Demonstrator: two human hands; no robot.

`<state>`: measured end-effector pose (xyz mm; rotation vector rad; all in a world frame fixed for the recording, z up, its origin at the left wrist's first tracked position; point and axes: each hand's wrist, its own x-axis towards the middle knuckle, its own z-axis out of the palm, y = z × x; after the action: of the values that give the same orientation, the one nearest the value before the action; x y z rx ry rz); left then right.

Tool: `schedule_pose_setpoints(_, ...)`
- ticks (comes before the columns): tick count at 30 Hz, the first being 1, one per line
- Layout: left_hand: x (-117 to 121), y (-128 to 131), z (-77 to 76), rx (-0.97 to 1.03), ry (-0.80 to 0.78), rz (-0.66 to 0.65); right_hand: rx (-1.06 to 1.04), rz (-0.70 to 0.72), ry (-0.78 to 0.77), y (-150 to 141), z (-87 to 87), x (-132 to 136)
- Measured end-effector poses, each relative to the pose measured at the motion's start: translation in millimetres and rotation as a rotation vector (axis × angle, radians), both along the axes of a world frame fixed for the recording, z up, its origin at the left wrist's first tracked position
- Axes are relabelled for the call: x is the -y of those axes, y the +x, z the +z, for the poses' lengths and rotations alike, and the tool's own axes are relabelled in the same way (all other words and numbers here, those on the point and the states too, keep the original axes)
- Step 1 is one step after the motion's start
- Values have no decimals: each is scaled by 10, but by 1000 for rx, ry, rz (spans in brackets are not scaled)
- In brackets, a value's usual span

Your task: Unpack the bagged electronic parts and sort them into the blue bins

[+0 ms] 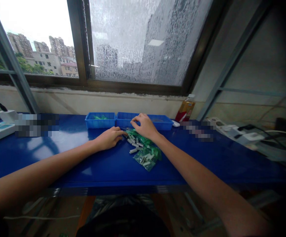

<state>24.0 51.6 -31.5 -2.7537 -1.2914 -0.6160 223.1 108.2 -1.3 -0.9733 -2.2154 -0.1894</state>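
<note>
My left hand (110, 137) rests at the left edge of a pile on the blue table (93, 164). Its fingers curl down against small white-grey cylindrical pieces (134, 142), and whatever lies between the fingertips is too small to name. Higher up, just in front of the blue bins, my right hand (145, 126) has thumb and index finger brought together in a pinch; I cannot make out what is in it. Beneath the right wrist lie green-tinted plastic bags (145, 141). Nearer me is a clear bag with several white pieces inside (146, 159).
Behind the pile stand a left blue bin (100, 123) with green bags in it and a wider blue bin (166, 125), partly behind my right hand. A drink bottle (185, 108) stands by the wall. A power strip (0, 131) lies far left; chargers (250, 140) lie right.
</note>
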Motion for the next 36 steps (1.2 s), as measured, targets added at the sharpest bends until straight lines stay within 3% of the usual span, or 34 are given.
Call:
schedule_pose_setpoints(6,-185,-63,-33,86,-7,91,97,141,-23,-140,-20,176)
schedule_pose_setpoints(11,-148,-87,-40,137,64,87,141,190,-45,-137,-50,164)
schedule_pose_setpoints(16,-73,-45,10,284,40,128,139,289,-99,-131,-55,166)
schedule_pose_setpoints(20,-10,18,42,472,55,120,113,308,-97,-156,-45,223)
schedule_pose_setpoints(27,68,55,66,571,29,99,102,317,-48,-173,-22,243)
schedule_pose_setpoints(36,61,50,91,504,102,105,37,293,-111,-189,-28,240)
